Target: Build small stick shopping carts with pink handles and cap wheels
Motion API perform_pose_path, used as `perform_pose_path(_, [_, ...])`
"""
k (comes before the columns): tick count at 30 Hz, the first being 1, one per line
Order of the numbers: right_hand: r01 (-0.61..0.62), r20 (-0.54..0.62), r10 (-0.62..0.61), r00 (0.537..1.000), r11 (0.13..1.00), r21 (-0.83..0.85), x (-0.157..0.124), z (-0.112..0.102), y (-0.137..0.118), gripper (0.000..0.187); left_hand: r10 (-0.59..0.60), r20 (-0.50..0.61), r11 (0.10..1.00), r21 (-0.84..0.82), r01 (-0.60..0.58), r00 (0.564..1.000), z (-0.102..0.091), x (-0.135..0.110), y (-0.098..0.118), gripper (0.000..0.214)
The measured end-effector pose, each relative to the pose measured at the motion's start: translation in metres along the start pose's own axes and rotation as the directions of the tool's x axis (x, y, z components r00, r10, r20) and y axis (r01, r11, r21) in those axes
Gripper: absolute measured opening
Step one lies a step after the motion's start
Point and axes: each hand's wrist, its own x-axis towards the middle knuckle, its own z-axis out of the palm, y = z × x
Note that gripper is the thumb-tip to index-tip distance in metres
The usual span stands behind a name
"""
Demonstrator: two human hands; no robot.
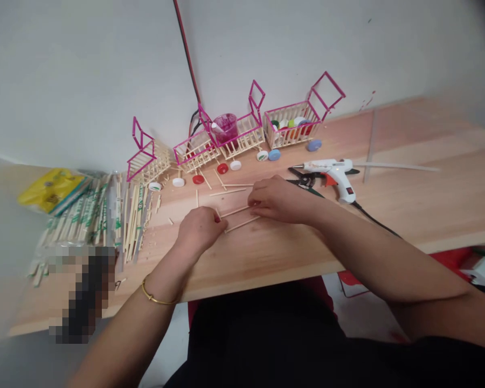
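Low over the wooden table, my left hand (pixel 200 230) has its fingers pinched at the left end of a thin wooden stick (pixel 237 211). My right hand (pixel 272 199) pinches the same stick near its right end. Just in front of it lies a second wooden stick (pixel 242 224), roughly parallel, with its ends close to both hands. Behind my hands, more cut sticks (pixel 228 192) lie on the tabletop. A white hot glue gun (pixel 339 178) rests to the right of my right hand, beside dark-handled cutters (pixel 305 180) partly hidden by that hand.
Several small stick carts with magenta rims (pixel 153 159) stand along the wall; one holds a pink-stained cup (pixel 225 129), another bottle caps (pixel 293 129). Bundled sticks (pixel 92 210) and a yellow packet (pixel 52 188) lie left. The glue gun's cord (pixel 375 221) crosses the table (pixel 408 205) edge.
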Motion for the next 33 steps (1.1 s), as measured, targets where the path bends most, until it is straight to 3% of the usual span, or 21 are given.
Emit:
perform_pose_path(9, [0.039, -0.053, -0.039, 0.998, 0.999, 0.002, -0.003, 0.0, 0.004, 0.016, -0.103, -0.083, 0.991, -0.1, 0.094, 0.991, 0.013, -0.006, 0.003, 0.024])
perform_pose_path(16, [0.01, -0.063, -0.011, 0.998, 1.0, -0.024, -0.004, -0.003, 0.005, 0.018, -0.089, -0.155, 0.996, 0.002, 0.091, 0.984, 0.013, -0.01, 0.007, 0.03])
perform_pose_path(26, [-0.008, -0.048, 0.007, 0.999, 1.0, -0.018, -0.002, 0.0, 0.007, 0.016, -0.119, -0.13, 0.988, -0.109, 0.105, 0.984, 0.019, -0.01, 0.003, 0.029])
perform_pose_path(30, [0.006, -0.056, -0.006, 0.998, 1.0, -0.013, -0.002, 0.001, 0.01, 0.017, -0.024, -0.053, 0.991, -0.136, 0.017, 0.998, 0.006, -0.007, -0.008, 0.028])
perform_pose_path(33, [0.012, -0.077, -0.012, 0.997, 1.0, -0.003, -0.002, 0.002, 0.012, 0.017, 0.155, -0.165, 0.984, -0.066, -0.168, 0.974, -0.005, 0.002, -0.022, 0.022])
